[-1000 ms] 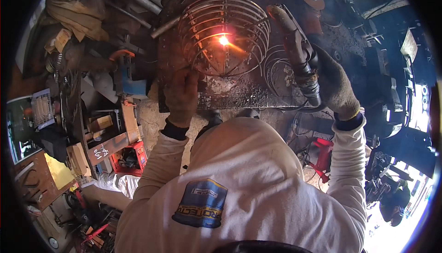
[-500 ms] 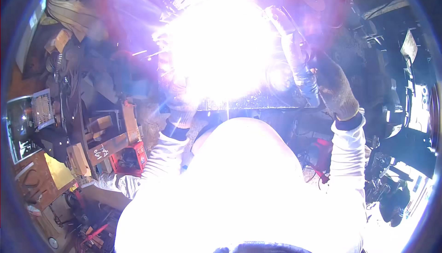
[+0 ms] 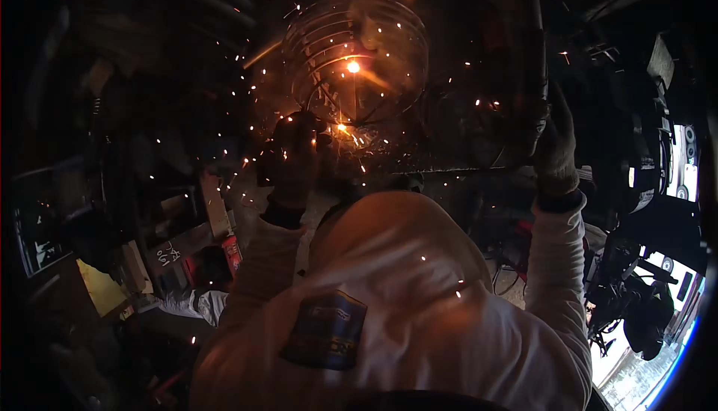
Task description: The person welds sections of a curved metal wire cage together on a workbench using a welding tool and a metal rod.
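Ahead of me stands a round cage of metal rings, with a bright glowing spot inside its outline. A second hot point glows by its lower edge, and sparks scatter around. My right hand, in a work glove, is closed around the handle of a welding torch, to the right of the cage. My left hand, also gloved, is a dark shape at the cage's lower left. Its fingers are lost in shadow, so I cannot tell whether it grips the cage.
The near edge of a metal work surface runs below the cage. On the left lie a red crate, wooden pieces and a yellow sheet. Daylight comes through an opening on the right. Much of the surroundings is dark.
The blinding white arc has gone out, leaving glowing spots and sparks, and the cage now shows. My right hand and the torch have swung to the right, away from the cage.
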